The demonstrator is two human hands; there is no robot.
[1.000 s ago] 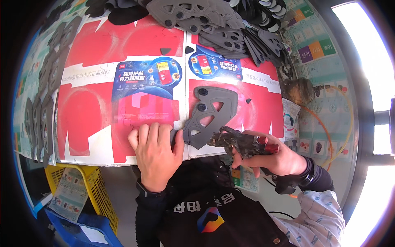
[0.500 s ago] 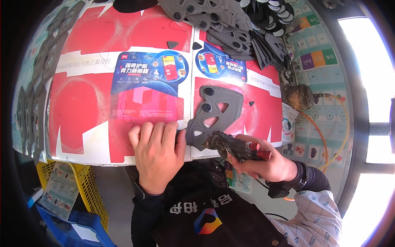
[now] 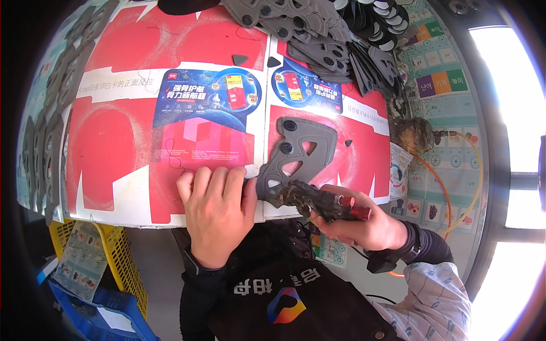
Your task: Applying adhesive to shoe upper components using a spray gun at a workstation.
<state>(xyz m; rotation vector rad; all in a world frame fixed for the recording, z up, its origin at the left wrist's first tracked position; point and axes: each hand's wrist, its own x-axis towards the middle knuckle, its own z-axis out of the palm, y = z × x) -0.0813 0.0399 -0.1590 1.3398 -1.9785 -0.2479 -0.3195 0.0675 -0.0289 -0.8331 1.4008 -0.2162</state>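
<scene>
A grey shoe-upper piece [image 3: 316, 141] with cut-out holes and two dark round patches lies flat on the printed board [image 3: 108, 133]. My left hand [image 3: 219, 210] is closed at its lower left end, thumb against the edge, fingers curled down on the board; part of the piece there is hidden. In my right hand [image 3: 364, 227] is a dark, crusted spray gun [image 3: 313, 200] with two red knobs. The gun's tip points left and covers the piece's lower corner; I cannot tell whether they touch.
Grey pieces [image 3: 324, 51] and black pieces with pale ovals [image 3: 378, 23] are piled at the back right. More grey pieces [image 3: 54, 131] hang along the left. A crusted pot [image 3: 414, 135] with hoses [image 3: 446, 187] stands right; yellow [image 3: 122, 261] and blue crates [image 3: 122, 307] sit lower left.
The spray gun and my right hand have shifted slightly left along the lower corner of the grey piece. My left hand stays nearly in place.
</scene>
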